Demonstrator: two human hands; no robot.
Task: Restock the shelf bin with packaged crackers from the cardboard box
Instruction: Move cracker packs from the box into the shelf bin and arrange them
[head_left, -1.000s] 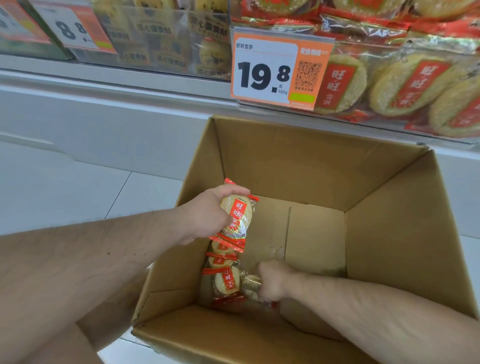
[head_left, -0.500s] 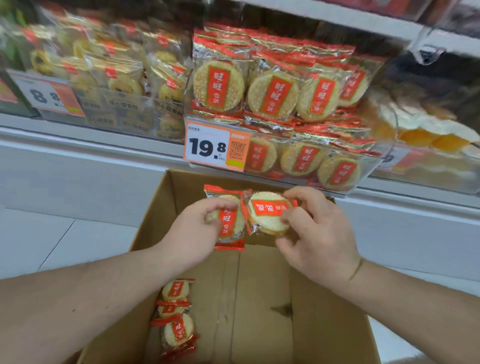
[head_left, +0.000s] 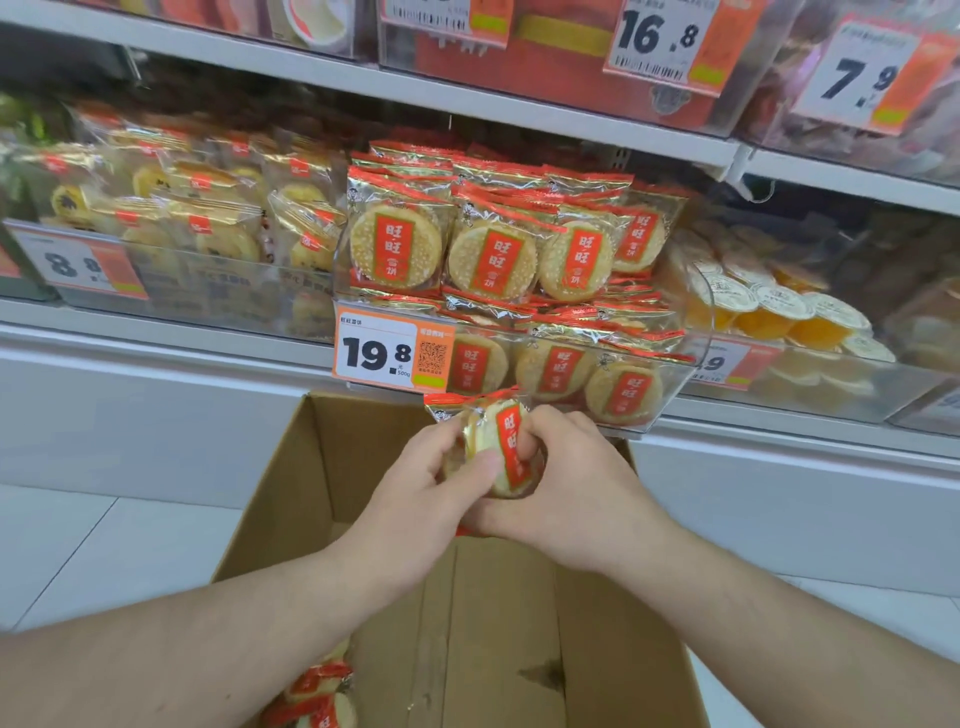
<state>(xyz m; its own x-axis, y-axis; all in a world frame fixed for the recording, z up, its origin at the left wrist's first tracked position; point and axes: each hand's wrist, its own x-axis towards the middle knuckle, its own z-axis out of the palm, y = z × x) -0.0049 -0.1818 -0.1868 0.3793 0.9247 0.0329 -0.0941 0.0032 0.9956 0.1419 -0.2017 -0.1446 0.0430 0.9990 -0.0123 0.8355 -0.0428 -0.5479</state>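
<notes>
Below shelf bin (head_left: 675, 395), left hand (head_left: 415, 499) and right hand (head_left: 576, 493) clutch half-hidden cracker packs (head_left: 498, 447).

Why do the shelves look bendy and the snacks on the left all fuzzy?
Head view: the wide-angle lens bows the shelf edge; the yellow packets at the left are smeared by blur; the clear bin and cracker wrappers show glare.

Price tags: 19.8 on cracker bin tag (head_left: 375, 353), 16.8 tag (head_left: 658, 37) & 7.9 tag (head_left: 860, 78) on upper shelf.
</notes>
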